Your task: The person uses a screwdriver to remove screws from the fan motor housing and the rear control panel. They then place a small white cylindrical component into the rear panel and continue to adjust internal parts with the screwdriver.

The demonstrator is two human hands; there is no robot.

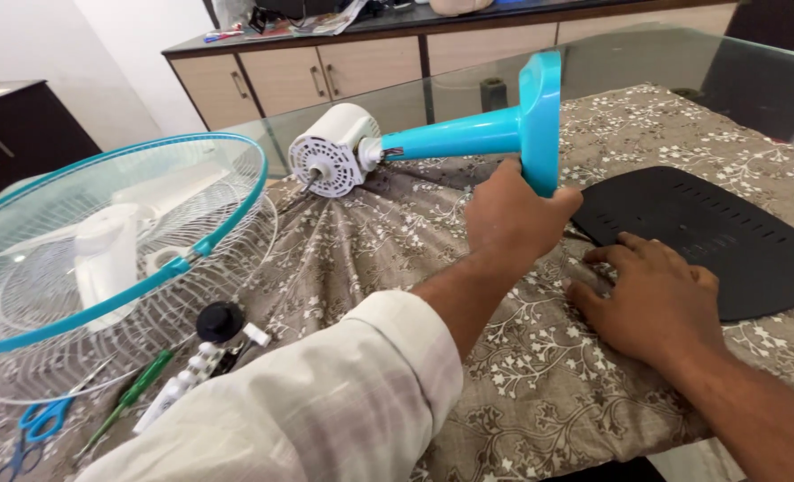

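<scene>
Gripping one blue fan stand [504, 125] — left hand [515, 214]; right hand [651, 295] flat — one black plate [727, 232]

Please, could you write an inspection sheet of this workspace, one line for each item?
Surface: glass table partly covered by a floral cloth.
Job's things: blue fan stand lying on its side, white motor at its end; black base plate flat on the cloth.
Clutter: fan guard with white blades, black knob, green screwdriver, blue scissors.
Grippers: left hand grips the stand's base; right hand rests flat at the plate's edge.
Cables: short wires at the motor neck.
Surroundings: wooden cabinets, dark cupboard.
</scene>
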